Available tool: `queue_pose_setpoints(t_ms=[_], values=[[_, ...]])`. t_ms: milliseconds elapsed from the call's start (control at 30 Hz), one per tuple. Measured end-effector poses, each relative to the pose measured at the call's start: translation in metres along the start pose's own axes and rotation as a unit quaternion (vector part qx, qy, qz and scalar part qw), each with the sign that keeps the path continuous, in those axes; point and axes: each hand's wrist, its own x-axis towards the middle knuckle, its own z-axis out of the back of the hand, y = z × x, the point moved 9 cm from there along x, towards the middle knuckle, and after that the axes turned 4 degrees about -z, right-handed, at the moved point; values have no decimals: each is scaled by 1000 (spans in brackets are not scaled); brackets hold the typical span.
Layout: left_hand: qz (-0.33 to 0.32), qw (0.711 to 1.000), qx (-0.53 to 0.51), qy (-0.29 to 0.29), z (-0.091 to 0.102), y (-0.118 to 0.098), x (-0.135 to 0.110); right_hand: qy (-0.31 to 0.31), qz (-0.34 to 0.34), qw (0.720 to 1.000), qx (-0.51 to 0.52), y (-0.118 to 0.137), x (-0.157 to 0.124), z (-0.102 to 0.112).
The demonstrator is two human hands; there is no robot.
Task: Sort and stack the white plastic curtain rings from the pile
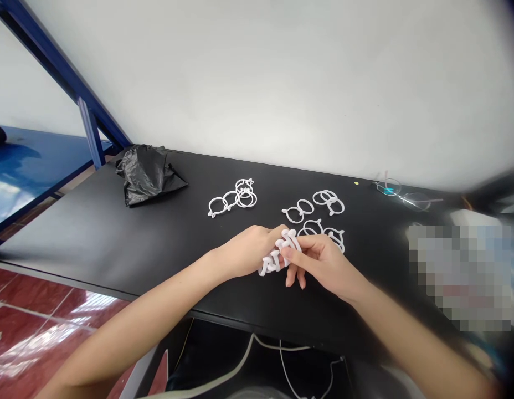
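Several white plastic shower curtain rings [273, 260] are bunched together between my hands, above the black table. My left hand [257, 249] is closed around the bunch from the left, its fingertips mostly hidden by the rings. From the right, my right hand [323, 260] pinches a ring of the same bunch between thumb and forefinger, its lower fingers hanging down. Just beyond my hands lie more loose white rings [304, 206], partly covered by my right hand at the near side. Farther left, another cluster of white rings [246, 198] lies overlapping on the table.
A crumpled black plastic bag [144, 174] sits at the table's back left. Eyeglasses [415, 200] lie at the back right, near a small yellow bit [356, 183]. A blurred pale item [460, 277] is at the right. White cables [236, 368] hang below the front edge.
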Motion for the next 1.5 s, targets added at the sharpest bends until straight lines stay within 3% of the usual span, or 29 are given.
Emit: queue_pose_setpoints(t_ms=[133, 333, 533, 600, 733, 833, 1200, 1500], values=[[-48, 996, -78, -11, 6, -9, 0, 5, 15, 1000, -21, 3, -2, 2], [-94, 974, -205, -8, 12, -18, 2, -42, 81, 993, -73, 12, -9, -1], [-94, 974, -208, -9, 12, -15, 5, -68, 232, 947, -211, 39, -23, -12], [-86, 967, -238, -15, 12, -15, 5, -63, 247, 941, -221, 41, -25, -13], [-41, 941, -335, -7, 4, -11, 6, -52, 191, 965, -173, 28, -19, -9], [-36, 935, -353, -22, 3, -8, 6, -49, 166, 975, -136, 20, -18, -7], [6, 958, -273, -87, 2, 2, 3, -71, 57, 994, -56, 2, -6, -5], [40, 986, -139, -78, 1, 6, 5, -50, 13, 999, 7, 0, -2, -3]])
